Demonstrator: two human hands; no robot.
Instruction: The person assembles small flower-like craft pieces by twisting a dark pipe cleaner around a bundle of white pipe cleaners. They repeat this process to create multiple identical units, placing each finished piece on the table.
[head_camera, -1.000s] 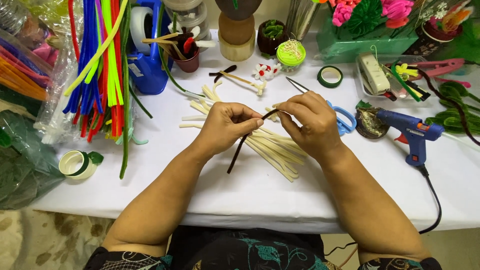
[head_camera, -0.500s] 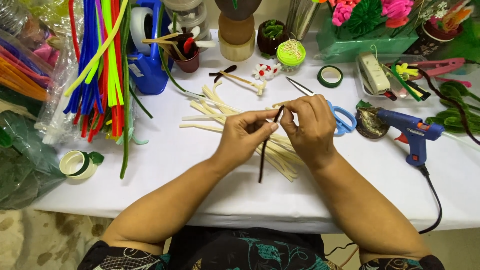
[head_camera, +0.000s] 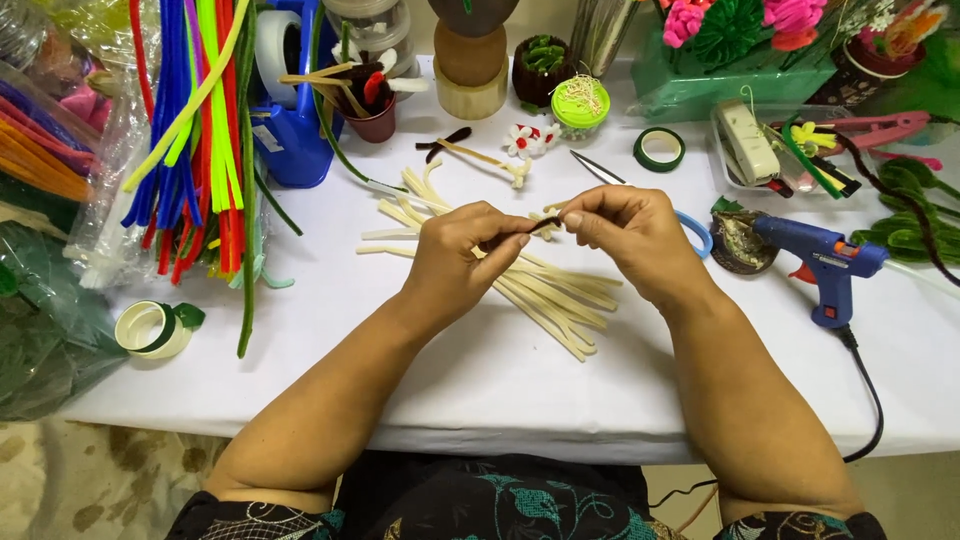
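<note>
Both hands meet above the middle of the white table (head_camera: 500, 390). My left hand (head_camera: 465, 255) and my right hand (head_camera: 625, 235) pinch a short dark pipe cleaner (head_camera: 520, 235) between fingertips, most of it hidden inside the fingers. Under the hands lies a loose bundle of cream-coloured strips (head_camera: 545, 290), fanned out toward the back left.
Bright pipe cleaners (head_camera: 190, 130) hang at the back left beside a blue holder (head_camera: 300, 120). A blue glue gun (head_camera: 825, 260) with a black cord lies at the right. Scissors (head_camera: 690, 225), green tape rolls (head_camera: 659, 148), a white tape roll (head_camera: 150, 328), pots and paper flowers (head_camera: 740, 25) crowd the back.
The dark pipe cleaner hung down long from the fingers before; now only a short bit shows between the fingertips. Both hands have shifted slightly apart and up.
</note>
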